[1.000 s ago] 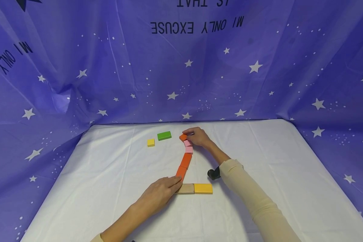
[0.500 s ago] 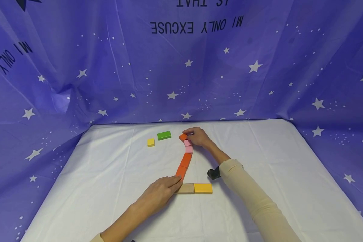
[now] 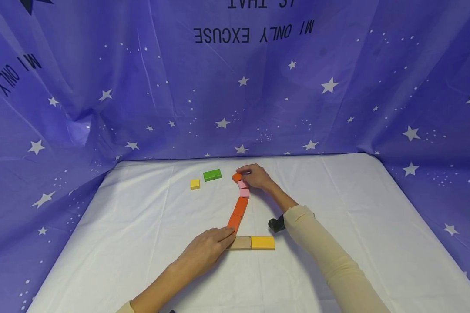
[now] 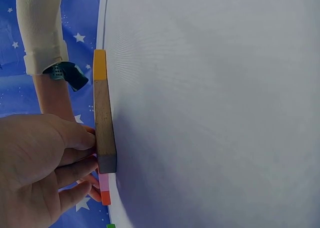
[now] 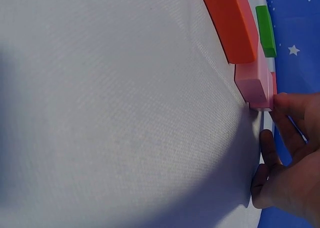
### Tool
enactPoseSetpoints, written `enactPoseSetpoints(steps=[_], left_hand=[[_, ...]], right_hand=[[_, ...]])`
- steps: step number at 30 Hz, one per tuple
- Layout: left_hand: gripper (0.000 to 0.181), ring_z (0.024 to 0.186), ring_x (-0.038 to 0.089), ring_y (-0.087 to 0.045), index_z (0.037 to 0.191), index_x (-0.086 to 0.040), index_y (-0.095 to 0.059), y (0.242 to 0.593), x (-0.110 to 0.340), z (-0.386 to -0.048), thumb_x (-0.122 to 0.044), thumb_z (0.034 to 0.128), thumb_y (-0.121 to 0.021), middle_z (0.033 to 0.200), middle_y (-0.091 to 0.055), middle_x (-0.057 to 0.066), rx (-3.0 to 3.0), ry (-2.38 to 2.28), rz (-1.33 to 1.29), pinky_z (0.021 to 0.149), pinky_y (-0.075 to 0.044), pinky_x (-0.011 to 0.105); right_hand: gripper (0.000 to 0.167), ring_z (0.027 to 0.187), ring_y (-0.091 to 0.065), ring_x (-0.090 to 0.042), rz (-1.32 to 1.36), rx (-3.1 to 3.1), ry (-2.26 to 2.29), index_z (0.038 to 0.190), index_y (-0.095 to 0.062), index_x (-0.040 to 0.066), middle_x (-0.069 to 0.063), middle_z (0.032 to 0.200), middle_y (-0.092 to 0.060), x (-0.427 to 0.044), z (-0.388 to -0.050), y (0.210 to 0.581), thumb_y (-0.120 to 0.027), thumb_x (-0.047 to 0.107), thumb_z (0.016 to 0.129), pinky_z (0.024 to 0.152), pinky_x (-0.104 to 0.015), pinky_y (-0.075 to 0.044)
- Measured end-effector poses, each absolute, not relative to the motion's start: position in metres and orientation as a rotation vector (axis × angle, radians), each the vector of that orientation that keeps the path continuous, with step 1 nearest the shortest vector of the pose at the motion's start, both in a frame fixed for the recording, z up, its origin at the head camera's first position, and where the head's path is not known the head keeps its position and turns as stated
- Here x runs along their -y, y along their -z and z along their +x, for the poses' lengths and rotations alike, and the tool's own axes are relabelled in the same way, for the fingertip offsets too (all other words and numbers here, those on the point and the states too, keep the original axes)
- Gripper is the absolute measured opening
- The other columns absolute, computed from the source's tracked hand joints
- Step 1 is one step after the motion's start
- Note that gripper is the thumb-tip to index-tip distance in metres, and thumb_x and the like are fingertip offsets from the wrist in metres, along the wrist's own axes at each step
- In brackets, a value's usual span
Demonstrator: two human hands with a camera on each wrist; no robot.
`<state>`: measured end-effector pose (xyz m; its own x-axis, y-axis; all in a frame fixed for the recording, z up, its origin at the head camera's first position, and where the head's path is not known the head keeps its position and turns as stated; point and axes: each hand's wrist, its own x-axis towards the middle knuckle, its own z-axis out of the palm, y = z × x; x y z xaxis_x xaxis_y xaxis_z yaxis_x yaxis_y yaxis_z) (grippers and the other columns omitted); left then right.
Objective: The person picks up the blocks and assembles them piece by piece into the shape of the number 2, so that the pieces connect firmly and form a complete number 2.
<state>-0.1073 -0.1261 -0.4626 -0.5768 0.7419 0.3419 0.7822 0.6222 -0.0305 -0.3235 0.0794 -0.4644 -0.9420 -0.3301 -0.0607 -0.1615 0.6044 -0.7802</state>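
A crooked line of toy blocks runs away from me on the white table. At its far end my right hand [image 3: 255, 177] pinches a small orange block [image 3: 236, 177] between thumb and fingers. Two pink blocks [image 3: 244, 192] follow it, then two long orange blocks [image 3: 240, 206]. My left hand [image 3: 207, 250] rests with its fingers over the near end of the lower orange block, touching a plain wooden block [image 4: 104, 120] too. A yellow-orange block [image 3: 263, 243] butts against the wooden one. The left fingers hide part of both blocks beneath them.
A green block [image 3: 212, 175] and a small yellow cube [image 3: 195, 184] lie apart at the back left. Behind the white-covered table [image 3: 356, 243] hangs a purple star-patterned cloth [image 3: 266, 87]. A black strap end [image 3: 276, 224] sticks out near the right sleeve.
The small orange block has turned slightly in my right fingers. Both hands and the other blocks stay where they were.
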Motion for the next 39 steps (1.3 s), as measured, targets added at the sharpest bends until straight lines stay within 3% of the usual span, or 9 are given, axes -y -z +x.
enactPoseSetpoints(steps=[12,17,23,32,39], left_hand=[[0.039,0.114,0.021,-0.063,0.123,-0.002,-0.07,0.46,0.125,-0.107,-0.002,0.0844,-0.076,0.128,-0.064,0.009,2.55,0.169,-1.231,0.094,-0.053,0.034],[0.038,0.115,0.021,-0.063,0.122,-0.002,-0.07,0.46,0.125,-0.107,-0.001,0.0844,-0.075,0.128,-0.065,0.009,2.542,0.16,-1.233,0.095,-0.053,0.034],[0.038,0.114,0.021,-0.063,0.122,-0.003,-0.07,0.463,0.126,-0.109,-0.002,0.0843,-0.075,0.127,-0.065,0.009,2.528,0.156,-1.238,0.094,-0.053,0.033],[0.038,0.114,0.021,-0.063,0.123,-0.003,-0.07,0.46,0.126,-0.107,-0.003,0.0852,-0.075,0.128,-0.064,0.009,2.546,0.137,-1.232,0.094,-0.053,0.034],[0.038,0.114,0.021,-0.063,0.123,-0.003,-0.07,0.461,0.126,-0.108,-0.003,0.0848,-0.075,0.128,-0.064,0.009,2.53,0.134,-1.237,0.094,-0.053,0.034]], right_hand=[[0.035,0.106,-0.064,-0.022,-0.404,-2.638,1.246,0.125,-0.072,0.009,-0.01,0.128,-0.066,-0.079,-0.323,0.464,-0.063,0.006,0.092,0.072,-0.025,-0.049],[0.037,0.115,-0.062,-0.027,-0.413,-2.604,1.284,0.131,-0.067,0.007,-0.012,0.129,-0.065,-0.081,-0.322,0.464,-0.063,0.008,0.095,0.086,-0.033,-0.053],[0.04,0.122,-0.057,-0.031,-0.434,-2.601,1.298,0.136,-0.061,0.003,-0.015,0.13,-0.064,-0.081,-0.319,0.463,-0.061,0.015,0.097,0.104,-0.041,-0.045],[0.045,0.127,-0.054,-0.032,-0.501,-2.647,1.204,0.142,-0.054,0.003,-0.017,0.136,-0.059,-0.085,-0.308,0.462,-0.053,0.025,0.103,0.109,-0.045,-0.04],[0.052,0.141,-0.037,-0.033,-0.656,-2.69,0.985,0.151,-0.041,0.002,-0.018,0.151,-0.044,-0.091,-0.302,0.464,-0.045,0.025,0.104,0.117,-0.045,-0.029]])
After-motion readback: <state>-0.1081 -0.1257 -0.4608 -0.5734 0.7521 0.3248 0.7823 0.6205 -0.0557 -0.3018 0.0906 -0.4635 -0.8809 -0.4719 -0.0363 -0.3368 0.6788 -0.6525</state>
